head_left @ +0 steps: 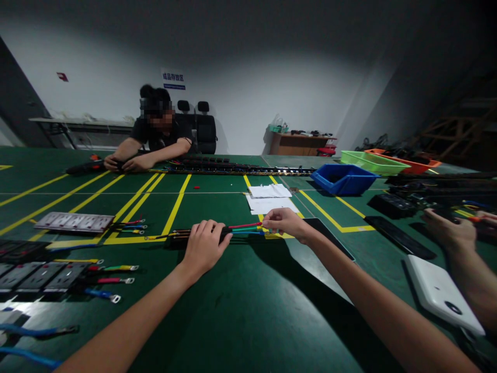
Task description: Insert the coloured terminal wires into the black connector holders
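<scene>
Probably light, the coloured wires [244, 230] should bend softly; I'd hold their stiffer dark bundle [179, 235], left of the papers [268, 205] on the counter [217, 321]. On my feed, my left hand [202, 241] grasps it palm down; my right hand [288, 223] angles inward, fingertips pinching the wire ends.

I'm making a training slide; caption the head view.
Left hand holding a black part, right hand at the tips of coloured wires, over a green tabletop.

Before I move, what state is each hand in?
Left hand: closed over the slim black part with coloured wires.
Right hand: fingertips closed at the red insulated wire's end; whether others are gripped, can't tell.
</scene>
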`<state>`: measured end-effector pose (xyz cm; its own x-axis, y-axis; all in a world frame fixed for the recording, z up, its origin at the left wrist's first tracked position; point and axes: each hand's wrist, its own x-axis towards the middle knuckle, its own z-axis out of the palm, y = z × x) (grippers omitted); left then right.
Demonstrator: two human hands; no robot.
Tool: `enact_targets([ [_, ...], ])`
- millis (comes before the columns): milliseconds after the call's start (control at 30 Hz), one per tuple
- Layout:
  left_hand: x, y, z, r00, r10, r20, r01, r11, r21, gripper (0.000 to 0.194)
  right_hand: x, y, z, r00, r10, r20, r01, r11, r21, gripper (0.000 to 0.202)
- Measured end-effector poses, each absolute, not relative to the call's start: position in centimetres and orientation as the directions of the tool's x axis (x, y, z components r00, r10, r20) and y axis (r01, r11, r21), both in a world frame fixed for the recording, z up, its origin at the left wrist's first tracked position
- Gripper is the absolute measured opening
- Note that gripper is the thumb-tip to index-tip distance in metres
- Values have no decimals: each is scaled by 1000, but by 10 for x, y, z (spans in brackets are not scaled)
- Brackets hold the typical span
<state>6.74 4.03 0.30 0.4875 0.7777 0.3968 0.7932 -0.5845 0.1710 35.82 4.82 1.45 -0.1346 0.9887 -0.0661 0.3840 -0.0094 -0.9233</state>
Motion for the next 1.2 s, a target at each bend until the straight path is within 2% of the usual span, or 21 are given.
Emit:
enact_targets([
  [100, 68, 40, 4, 489, 780, 390, 801, -579, 154, 43, 355, 47, 16, -114, 993, -31, 378, 14, -926, 42],
  [200, 69, 40, 5, 489, 778, 394, 808, -574, 131, 42, 352, 49, 14, -89, 994, 65, 380, 94, -920, 42],
  [300, 69, 40, 4, 489, 772, 406, 811, -574, 116, 41, 354, 52, 10, -92, 990, 108, 445, 138, -885, 40],
  [433, 68, 41, 2, 487, 768, 415, 804, -580, 132, 42, 360, 53, 6, -163, 986, 31, 549, 117, -828, 36],
  [533, 68, 41, 2, 486, 769, 415, 800, -582, 143, 43, 358, 51, 10, -151, 989, 6, 501, 82, -861, 37],
  [667, 67, 40, 3, 485, 777, 402, 798, -581, 160, 42, 348, 45, 22, -12, 998, 59, 367, 59, -928, 37],
  [733, 68, 40, 3, 485, 779, 397, 799, -579, 161, 42, 345, 43, 27, 2, 999, 44, 332, 41, -943, 36],
  [1033, 68, 41, 2, 488, 772, 408, 802, -581, 139, 41, 357, 46, 19, -176, 974, -143, 439, -52, -897, 34],
  [1200, 69, 40, 3, 487, 771, 410, 808, -576, 121, 41, 354, 46, 21, -118, 987, -106, 409, -49, -911, 33],
])
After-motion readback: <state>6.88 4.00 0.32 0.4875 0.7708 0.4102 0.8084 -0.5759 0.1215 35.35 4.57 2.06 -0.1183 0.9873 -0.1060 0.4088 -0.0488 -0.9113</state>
